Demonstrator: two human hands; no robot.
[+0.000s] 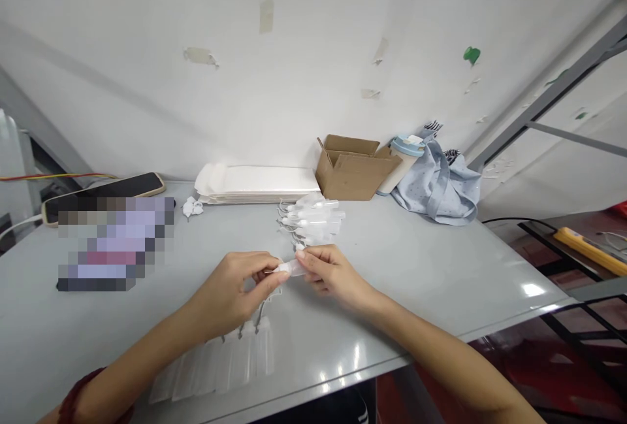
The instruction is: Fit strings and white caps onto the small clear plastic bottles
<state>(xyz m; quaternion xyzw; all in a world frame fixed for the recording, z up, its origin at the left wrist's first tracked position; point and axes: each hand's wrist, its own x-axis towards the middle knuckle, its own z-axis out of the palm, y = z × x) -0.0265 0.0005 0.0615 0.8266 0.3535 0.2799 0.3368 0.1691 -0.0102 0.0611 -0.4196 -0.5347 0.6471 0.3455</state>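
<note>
Over the middle of the table, my left hand (242, 283) and my right hand (336, 274) meet at a small translucent plastic tube (294, 268). My left thumb and fingers pinch its whitish left end, and my right fingers close round the other end, hiding part of it. Just beyond the hands lies a pile of similar clear tubes (316, 220) with white ends and thin grey cords. Below my left forearm, a row of clear, flat-looking tubes (220, 365) with grey cords lies side by side, partly covered by the arm.
White flat boxes or sleeves (264, 181) are stacked against the wall, beside an open cardboard box (355, 176). A lidded cup (401, 159) and a light blue cloth bag (443, 185) stand to the right. A phone (142, 184), a blurred-out item (122, 241) and small white pieces (192, 207) lie left.
</note>
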